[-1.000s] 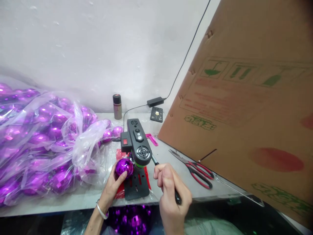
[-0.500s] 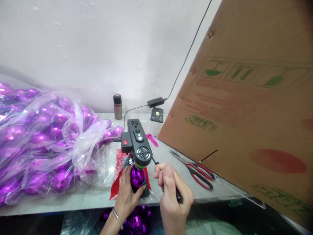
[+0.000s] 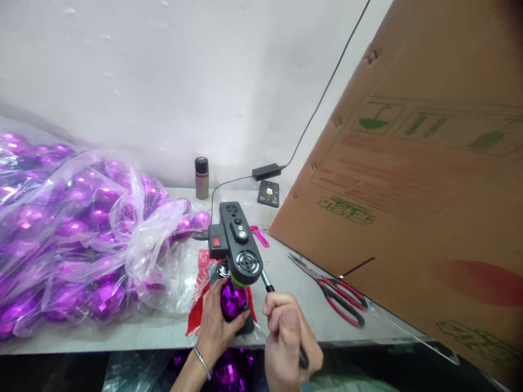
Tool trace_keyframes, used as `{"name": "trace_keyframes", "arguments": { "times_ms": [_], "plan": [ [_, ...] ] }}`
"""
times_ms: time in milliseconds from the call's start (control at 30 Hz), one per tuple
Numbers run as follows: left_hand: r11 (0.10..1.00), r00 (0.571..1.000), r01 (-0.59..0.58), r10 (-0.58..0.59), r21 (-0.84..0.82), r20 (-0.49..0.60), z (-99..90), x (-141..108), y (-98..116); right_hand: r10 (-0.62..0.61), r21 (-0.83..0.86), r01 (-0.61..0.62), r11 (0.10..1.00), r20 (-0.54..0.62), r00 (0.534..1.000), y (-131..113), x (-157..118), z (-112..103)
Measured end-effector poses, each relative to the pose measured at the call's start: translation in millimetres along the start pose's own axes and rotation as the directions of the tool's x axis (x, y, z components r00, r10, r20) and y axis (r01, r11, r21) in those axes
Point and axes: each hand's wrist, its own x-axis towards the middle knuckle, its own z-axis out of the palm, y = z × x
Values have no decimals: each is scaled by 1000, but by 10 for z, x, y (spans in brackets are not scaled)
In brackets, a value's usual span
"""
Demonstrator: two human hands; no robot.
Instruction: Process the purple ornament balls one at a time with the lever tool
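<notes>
A black machine [image 3: 241, 245] with a red switch stands on the table, a lever [image 3: 267, 280] sticking out at its right. Beneath the machine's head sits a shiny purple mirrored ball [image 3: 233, 301]. My left hand [image 3: 216, 316], with a silver bangle at the wrist, curls round the left and front of this ball, fingers and thumb against it. My right hand [image 3: 290, 335] is closed on the lever's black handle, whose end shows below the fist. Red cloth [image 3: 196, 317] lies under and beside the machine's base.
Plastic bags of purple balls [image 3: 73, 234] fill the left. At the right are red-handled scissors [image 3: 339, 299], a metal rod [image 3: 412, 332] and a large cardboard box [image 3: 408, 190]. Behind stand a small bottle [image 3: 201, 178], a power adapter [image 3: 266, 172] and a dark patterned case [image 3: 268, 194].
The view has shifted, so most things appear slightly farther right. My right hand and the lever handle sit a little lower relative to the machine. My left hand remains on the ball.
</notes>
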Motion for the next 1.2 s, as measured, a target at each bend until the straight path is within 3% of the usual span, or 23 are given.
{"name": "trace_keyframes", "arguments": {
  "times_ms": [333,1200],
  "plan": [
    [1000,999,-1,0,23,36,-58,34,116,51,-3,-51,999,-33,998,71,-82,-11],
    [1000,1000,15,-15,3,-1,-7,48,154,-35,54,38,998,-65,997,120,-17,65]
  ]
}}
